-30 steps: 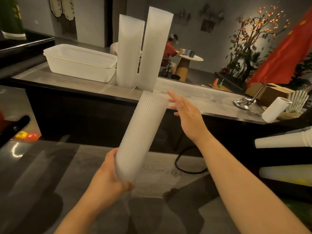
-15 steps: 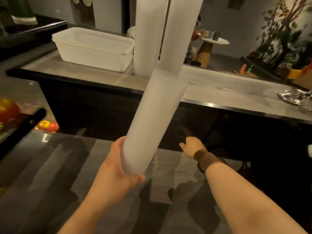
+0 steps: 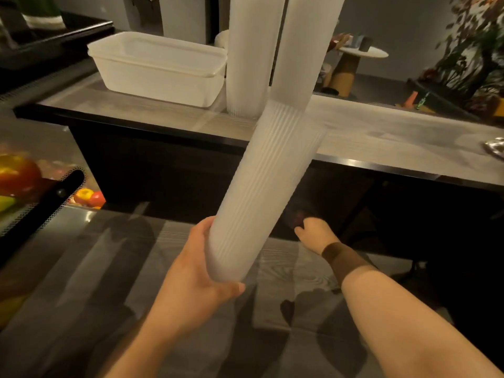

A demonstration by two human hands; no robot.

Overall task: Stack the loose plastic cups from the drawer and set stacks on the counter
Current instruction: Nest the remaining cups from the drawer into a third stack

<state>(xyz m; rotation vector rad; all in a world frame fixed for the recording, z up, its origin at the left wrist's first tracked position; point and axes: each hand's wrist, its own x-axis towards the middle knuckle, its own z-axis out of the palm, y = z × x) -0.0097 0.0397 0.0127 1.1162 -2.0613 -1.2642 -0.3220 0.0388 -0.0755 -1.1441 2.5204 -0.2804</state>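
Observation:
My left hand [image 3: 196, 271] grips the lower end of a long white stack of ribbed plastic cups [image 3: 261, 186], which leans up and to the right toward the counter [image 3: 381, 135]. Two taller cup stacks stand upright on the counter: one [image 3: 249, 50] on the left and one [image 3: 305, 47] just right of it, behind the held stack's top. My right hand [image 3: 313, 233] reaches down into the dark space under the counter edge, fingers curled and partly hidden, so what it touches is unclear.
A white rectangular tub [image 3: 161, 69] sits on the counter left of the stacks. A mesh basket with red and yellow fruit [image 3: 16, 178] is at the left edge. A round table [image 3: 362, 51] and plants [image 3: 469, 50] lie beyond the counter.
My right hand dropped from beside the held stack's top to below the counter edge. The view moved closer to the counter and tilted down. My left hand kept its hold.

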